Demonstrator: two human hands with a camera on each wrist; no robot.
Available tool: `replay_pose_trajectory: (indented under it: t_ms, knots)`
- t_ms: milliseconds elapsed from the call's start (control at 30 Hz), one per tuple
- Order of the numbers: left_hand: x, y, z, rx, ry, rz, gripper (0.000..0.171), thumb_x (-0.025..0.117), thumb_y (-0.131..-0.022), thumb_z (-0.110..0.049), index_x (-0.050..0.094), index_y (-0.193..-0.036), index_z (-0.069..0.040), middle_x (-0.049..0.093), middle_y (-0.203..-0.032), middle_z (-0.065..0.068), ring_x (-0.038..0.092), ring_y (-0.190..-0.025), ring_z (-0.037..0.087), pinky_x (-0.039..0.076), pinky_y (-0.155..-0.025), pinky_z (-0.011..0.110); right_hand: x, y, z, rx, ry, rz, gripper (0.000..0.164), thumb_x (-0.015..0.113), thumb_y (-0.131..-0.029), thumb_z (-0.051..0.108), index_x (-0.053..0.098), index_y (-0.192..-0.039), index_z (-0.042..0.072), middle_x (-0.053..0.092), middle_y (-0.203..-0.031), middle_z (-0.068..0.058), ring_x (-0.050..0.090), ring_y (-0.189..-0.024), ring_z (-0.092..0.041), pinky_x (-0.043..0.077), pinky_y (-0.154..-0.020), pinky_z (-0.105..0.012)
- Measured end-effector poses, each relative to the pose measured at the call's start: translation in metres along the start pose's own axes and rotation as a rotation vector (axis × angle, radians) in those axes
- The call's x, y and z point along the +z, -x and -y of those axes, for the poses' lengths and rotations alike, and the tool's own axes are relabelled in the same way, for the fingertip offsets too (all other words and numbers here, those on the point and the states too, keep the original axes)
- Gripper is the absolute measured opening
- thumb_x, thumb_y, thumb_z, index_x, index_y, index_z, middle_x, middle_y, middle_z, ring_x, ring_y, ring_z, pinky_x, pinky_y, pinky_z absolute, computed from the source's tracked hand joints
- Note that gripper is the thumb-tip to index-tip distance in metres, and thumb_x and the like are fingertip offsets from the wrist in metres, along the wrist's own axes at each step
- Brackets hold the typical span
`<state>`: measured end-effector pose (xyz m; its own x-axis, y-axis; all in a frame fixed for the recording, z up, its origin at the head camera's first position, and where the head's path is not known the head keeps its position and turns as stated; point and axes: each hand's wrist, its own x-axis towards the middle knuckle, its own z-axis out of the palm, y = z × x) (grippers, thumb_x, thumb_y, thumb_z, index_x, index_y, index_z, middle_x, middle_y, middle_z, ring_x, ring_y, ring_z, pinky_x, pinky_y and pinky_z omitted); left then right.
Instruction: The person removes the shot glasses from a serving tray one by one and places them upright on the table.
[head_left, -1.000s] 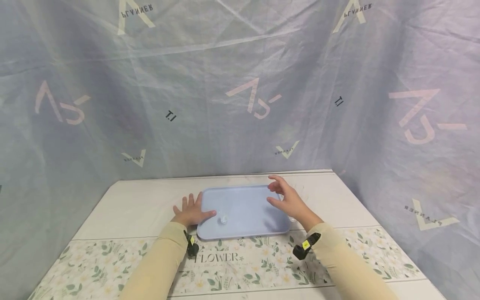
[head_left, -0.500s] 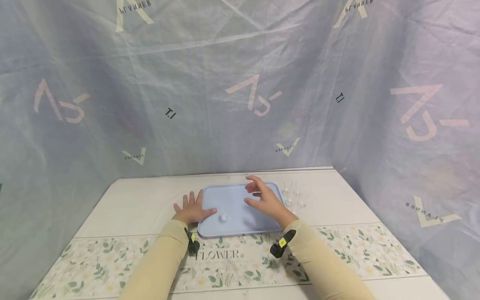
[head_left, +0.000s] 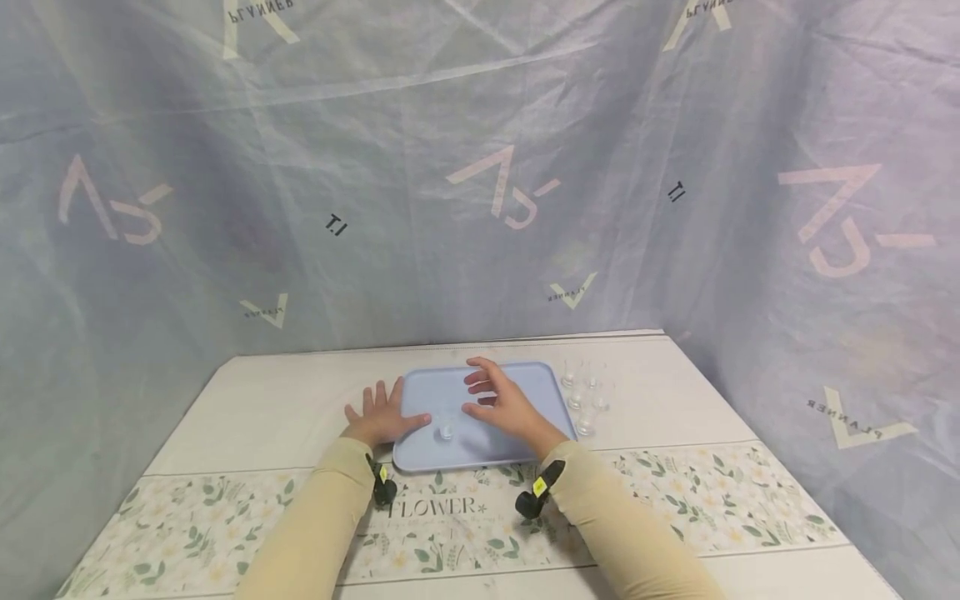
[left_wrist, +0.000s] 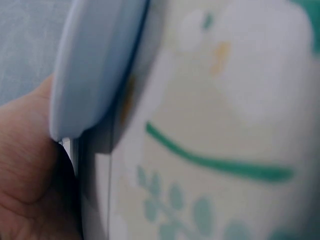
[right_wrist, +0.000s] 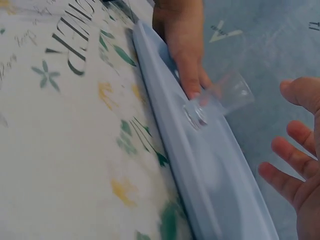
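A small clear glass (head_left: 446,430) with a thick base stands near the left end of a light blue tray (head_left: 517,450). My left hand (head_left: 382,418) rests at the tray's left edge, fingers spread and thumb lying over the rim towards the glass. In the right wrist view the left thumb reaches close to the base of the glass (right_wrist: 232,95). Over the middle of the tray hovers my right hand (head_left: 510,408), its fingers loosely curved, holding nothing and apart from the glass. The left wrist view has part of the left hand (left_wrist: 25,155) beside the tray's corner (left_wrist: 90,75).
Several more clear glasses (head_left: 585,423) stand on the table just right of the tray. A flower-printed cloth (head_left: 720,500) covers the table. Grey printed curtains (head_left: 390,250) hang behind and at both sides.
My right hand has moved left across the tray, from its right edge towards the single glass. This uncovers the glasses at right. The left hand stays in place.
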<state>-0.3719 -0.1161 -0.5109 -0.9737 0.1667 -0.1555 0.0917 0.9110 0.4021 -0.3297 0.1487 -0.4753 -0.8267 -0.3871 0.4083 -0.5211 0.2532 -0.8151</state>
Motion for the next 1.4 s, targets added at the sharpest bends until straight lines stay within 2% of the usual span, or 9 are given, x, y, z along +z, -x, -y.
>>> replay_pose_trajectory:
  t_ms: [200,400,533,767,833,1000,1233,1400]
  knots:
    - [-0.001,0.002,0.000,-0.007,-0.001,0.017,0.117,0.054,-0.085,-0.079,0.001,-0.164,-0.012,-0.008,-0.165,0.029,-0.014,-0.150,0.050,-0.014,-0.108,0.077,0.016,0.000,-0.001,0.013,-0.013,0.040,0.075,0.077,-0.089,0.004,0.037,-0.151,0.014,0.055,-0.132,-0.030,0.059,-0.119,-0.045,0.049,-0.098,-0.062]
    - [0.000,0.002,0.001,0.000,-0.002,0.009,0.119,0.051,-0.083,-0.082,0.000,-0.164,-0.011,-0.009,-0.165,0.029,-0.014,-0.150,0.050,-0.015,-0.107,0.078,0.028,0.001,-0.001,0.002,-0.028,0.059,0.078,0.076,-0.087,-0.001,0.034,-0.152,0.009,0.055,-0.131,-0.030,0.061,-0.117,-0.043,0.054,-0.096,-0.053]
    - [0.001,0.001,0.001,0.000,-0.012,0.002,0.118,0.051,-0.084,-0.082,0.000,-0.164,-0.011,-0.009,-0.165,0.029,-0.014,-0.150,0.050,-0.014,-0.108,0.078,0.034,0.001,-0.001,0.001,-0.019,0.071,0.078,0.076,-0.086,-0.003,0.035,-0.151,0.012,0.056,-0.130,-0.029,0.062,-0.116,-0.039,0.055,-0.095,-0.048]
    - [-0.006,0.008,-0.006,0.007,-0.013,-0.016,0.112,0.057,-0.087,-0.075,0.007,-0.163,-0.009,-0.001,-0.165,0.031,-0.006,-0.150,0.052,-0.007,-0.109,0.079,0.038,0.001,-0.003,0.015,0.063,0.064,0.075,0.076,-0.087,-0.001,0.038,-0.151,0.010,0.062,-0.123,-0.017,0.065,-0.112,-0.029,0.056,-0.093,-0.036]
    - [-0.004,0.007,-0.007,0.000,-0.023,-0.008,0.112,0.056,-0.087,-0.075,0.005,-0.164,-0.011,-0.003,-0.166,0.029,-0.008,-0.151,0.051,-0.008,-0.109,0.078,0.038,0.001,-0.004,0.019,0.070,0.062,0.074,0.076,-0.087,-0.001,0.039,-0.151,0.011,0.063,-0.122,-0.016,0.066,-0.111,-0.027,0.056,-0.092,-0.034]
    - [0.004,-0.003,0.000,0.001,-0.026,-0.007,0.115,0.053,-0.086,-0.079,0.000,-0.164,-0.013,-0.008,-0.166,0.028,-0.013,-0.150,0.049,-0.012,-0.108,0.078,0.037,0.001,-0.005,0.006,0.066,0.059,0.073,0.075,-0.088,-0.002,0.039,-0.150,0.008,0.063,-0.119,-0.016,0.067,-0.108,-0.027,0.057,-0.091,-0.036]
    - [-0.003,0.000,-0.001,0.005,-0.018,-0.007,0.114,0.056,-0.086,-0.076,0.002,-0.164,-0.011,-0.006,-0.165,0.029,-0.011,-0.150,0.051,-0.010,-0.108,0.079,0.031,-0.004,-0.003,-0.015,0.045,0.050,0.072,0.075,-0.088,-0.003,0.039,-0.150,0.010,0.063,-0.118,-0.020,0.066,-0.108,-0.036,0.058,-0.089,-0.044]
    - [0.001,-0.003,0.002,0.009,-0.006,-0.012,0.118,0.055,-0.084,-0.080,0.003,-0.164,-0.010,-0.006,-0.165,0.030,-0.012,-0.150,0.051,-0.012,-0.107,0.079,0.028,-0.005,0.000,-0.012,0.052,0.040,0.072,0.075,-0.088,-0.002,0.040,-0.150,0.012,0.064,-0.117,-0.015,0.067,-0.108,-0.032,0.058,-0.088,-0.042]
